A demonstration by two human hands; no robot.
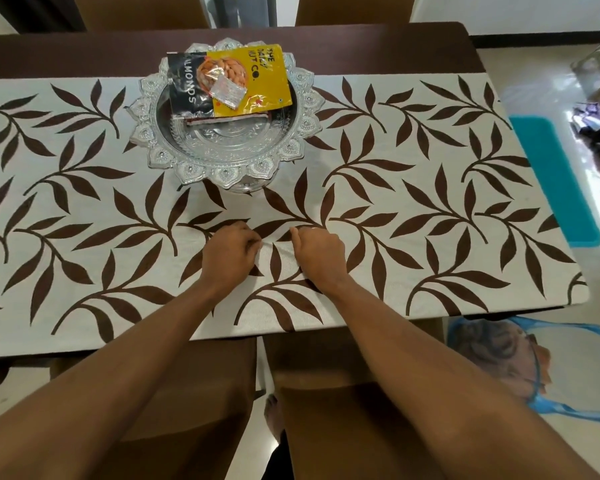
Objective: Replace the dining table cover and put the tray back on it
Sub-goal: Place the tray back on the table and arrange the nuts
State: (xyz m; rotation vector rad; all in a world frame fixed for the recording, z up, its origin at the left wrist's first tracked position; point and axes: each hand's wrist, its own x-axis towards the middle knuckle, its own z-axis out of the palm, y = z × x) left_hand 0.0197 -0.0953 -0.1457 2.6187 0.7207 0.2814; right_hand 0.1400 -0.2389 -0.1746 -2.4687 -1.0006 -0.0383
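Note:
A cream table cover with a brown leaf pattern lies across the dark dining table. A silver scalloped tray stands on the cover at the far middle, with a yellow and black almond packet lying in it. My left hand and my right hand sit side by side on the cover near its front middle. Both have curled fingers and pinch a small fold of the cloth between them.
Two brown chairs stand tucked under the near edge, and two more at the far side. A teal mat lies on the floor to the right. A blue-handled bag sits by the near right corner.

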